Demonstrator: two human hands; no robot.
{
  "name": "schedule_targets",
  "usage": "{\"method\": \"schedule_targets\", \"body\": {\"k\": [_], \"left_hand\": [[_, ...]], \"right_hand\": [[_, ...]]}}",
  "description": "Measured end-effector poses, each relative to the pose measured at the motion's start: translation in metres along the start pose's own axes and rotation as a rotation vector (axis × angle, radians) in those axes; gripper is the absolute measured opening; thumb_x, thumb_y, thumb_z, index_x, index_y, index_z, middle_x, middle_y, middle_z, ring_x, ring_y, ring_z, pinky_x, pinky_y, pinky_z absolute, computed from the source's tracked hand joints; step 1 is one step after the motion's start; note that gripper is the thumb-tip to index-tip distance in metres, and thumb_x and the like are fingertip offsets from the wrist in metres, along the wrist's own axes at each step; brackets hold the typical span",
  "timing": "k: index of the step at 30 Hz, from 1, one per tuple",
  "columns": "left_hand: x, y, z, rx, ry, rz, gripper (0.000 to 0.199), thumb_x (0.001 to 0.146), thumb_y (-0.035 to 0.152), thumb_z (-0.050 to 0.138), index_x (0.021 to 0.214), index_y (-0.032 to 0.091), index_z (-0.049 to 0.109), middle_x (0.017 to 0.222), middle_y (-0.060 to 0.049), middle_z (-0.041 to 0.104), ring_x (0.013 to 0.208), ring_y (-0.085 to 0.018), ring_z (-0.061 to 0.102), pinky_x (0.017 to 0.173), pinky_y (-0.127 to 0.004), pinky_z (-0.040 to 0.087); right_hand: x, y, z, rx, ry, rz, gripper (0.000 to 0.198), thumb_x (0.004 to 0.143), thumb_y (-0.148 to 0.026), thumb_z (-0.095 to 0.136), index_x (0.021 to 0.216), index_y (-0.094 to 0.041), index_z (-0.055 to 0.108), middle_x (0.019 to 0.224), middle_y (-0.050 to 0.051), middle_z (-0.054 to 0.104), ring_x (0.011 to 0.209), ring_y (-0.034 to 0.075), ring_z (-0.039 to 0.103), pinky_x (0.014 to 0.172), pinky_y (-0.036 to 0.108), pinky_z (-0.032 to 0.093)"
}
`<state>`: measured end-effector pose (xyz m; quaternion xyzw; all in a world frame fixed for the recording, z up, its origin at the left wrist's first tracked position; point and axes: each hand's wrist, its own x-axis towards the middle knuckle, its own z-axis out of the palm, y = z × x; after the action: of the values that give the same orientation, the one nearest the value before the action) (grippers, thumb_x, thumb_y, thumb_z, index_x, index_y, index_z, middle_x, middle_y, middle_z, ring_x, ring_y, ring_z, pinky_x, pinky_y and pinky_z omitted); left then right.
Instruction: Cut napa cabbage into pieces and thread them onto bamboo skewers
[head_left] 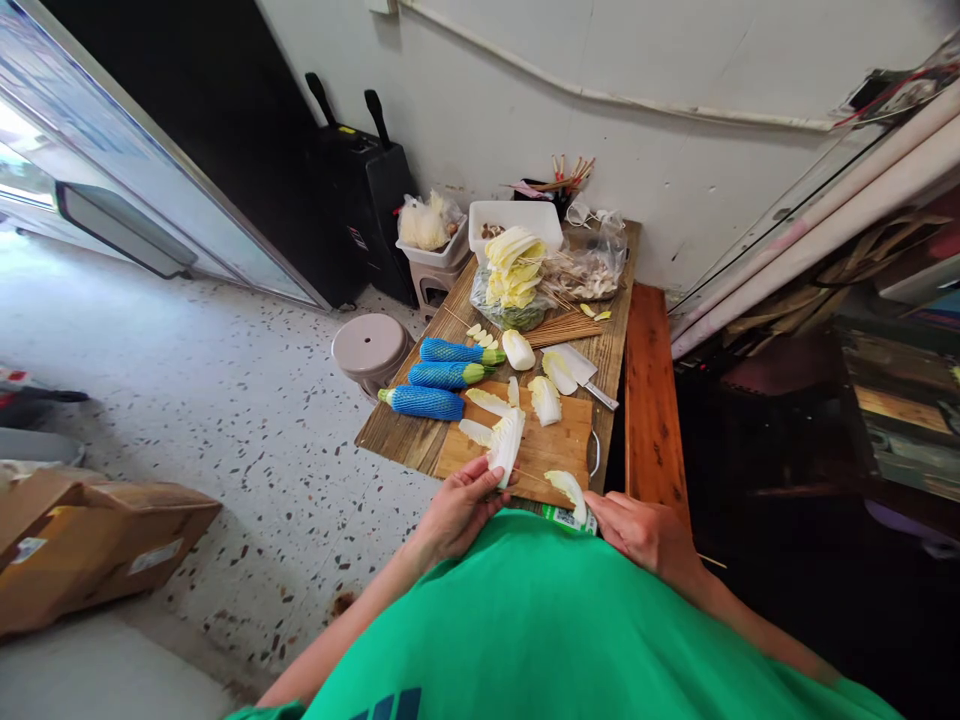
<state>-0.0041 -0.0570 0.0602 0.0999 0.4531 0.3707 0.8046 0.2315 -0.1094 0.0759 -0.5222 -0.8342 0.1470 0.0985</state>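
One white tub (516,216) holds stacked cabbage leaves (514,265).

We see through 1 head-worn camera, looking forward and steeply down over our chest at the wooden table (390,435), close below; no other view.

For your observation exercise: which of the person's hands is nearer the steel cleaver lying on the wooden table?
Right. The right hand is below the steel cleaver, at the table's near edge; the left hand sits farther left.
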Motion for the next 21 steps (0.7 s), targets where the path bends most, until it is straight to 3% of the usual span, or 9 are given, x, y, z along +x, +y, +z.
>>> {"method": "schedule_targets", "body": {"k": [2, 5, 10, 21], "left_hand": [[-0.0005, 0.0009, -0.0029, -0.075, 0.015, -0.082, 0.018, 0.071, 0.01, 0.066, 0.088, 0.011, 0.062, 0.088, -0.008, 0.065, 0.07, -0.011, 0.061, 0.061, -0.02, 0.05], [-0.0006, 0.0006, -0.0069, -0.13, 0.041, -0.15, 0.009, 0.075, 0.012, 0.063, 0.084, 0.009, 0.061, 0.079, -0.008, 0.064, 0.058, -0.007, 0.057, 0.048, -0.015, 0.046], [-0.0034, -0.0008, -0.0057, -0.078, 0.087, -0.131, 0.007, 0.076, 0.013, 0.062, 0.072, 0.007, 0.062, 0.071, -0.008, 0.064, 0.05, -0.005, 0.054, 0.046, -0.013, 0.044], [-0.0054, 0.002, -0.0045, -0.05, 0.089, -0.145, 0.008, 0.075, 0.012, 0.063, 0.069, 0.008, 0.062, 0.066, -0.006, 0.064, 0.049, -0.004, 0.054, 0.047, -0.012, 0.045]], "right_hand": [[0.0003, 0.0004, 0.0021, 0.029, 0.01, -0.005, 0.035, 0.094, -0.026, 0.028, 0.085, -0.021, 0.062, 0.067, 0.002, 0.059, 0.061, 0.012, 0.057, 0.051, 0.023, 0.034], [0.0003, 0.0005, 0.005, 0.033, 0.021, -0.01, 0.038, 0.094, -0.03, 0.026, 0.087, -0.022, 0.062, 0.063, 0.001, 0.058, 0.057, 0.011, 0.056, 0.049, 0.023, 0.032], [0.0012, -0.0022, 0.007, 0.017, 0.021, -0.003, 0.042, 0.095, -0.037, 0.023, 0.096, -0.022, 0.062, 0.061, 0.0, 0.055, 0.053, 0.01, 0.055, 0.047, 0.023, 0.03], [0.0045, -0.0041, 0.0088, 0.081, 0.039, -0.007, 0.044, 0.094, -0.042, 0.023, 0.105, -0.022, 0.061, 0.061, 0.0, 0.055, 0.057, 0.011, 0.056, 0.048, 0.022, 0.031]]}}
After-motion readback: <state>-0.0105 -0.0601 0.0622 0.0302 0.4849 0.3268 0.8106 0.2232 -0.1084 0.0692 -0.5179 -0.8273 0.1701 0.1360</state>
